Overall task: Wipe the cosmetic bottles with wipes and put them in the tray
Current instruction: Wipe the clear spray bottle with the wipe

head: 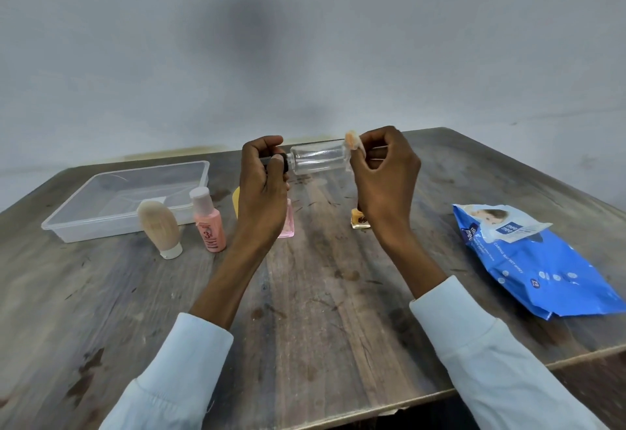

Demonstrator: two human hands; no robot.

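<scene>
Gripping the clear bottle (316, 158) by its dark cap, left hand (266, 179); right hand (382, 172) apparently pinching a wipe (354, 145) against its base.

Bottles: 5, maybe 6 w/ yellow thing (236, 200) behind wrist. 1 tray (67, 226), 1 wipes pack (542, 270), 1 wipe (354, 146).

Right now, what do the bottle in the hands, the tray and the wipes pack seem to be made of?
The clear bottle looks like glossy transparent plastic, possibly glass: the table shows through it. The tray seems translucent, slightly frosted plastic, its walls showing the wood behind. The wipes pack looks like thin glossy plastic film, creased, with a peeled label flap.
</scene>
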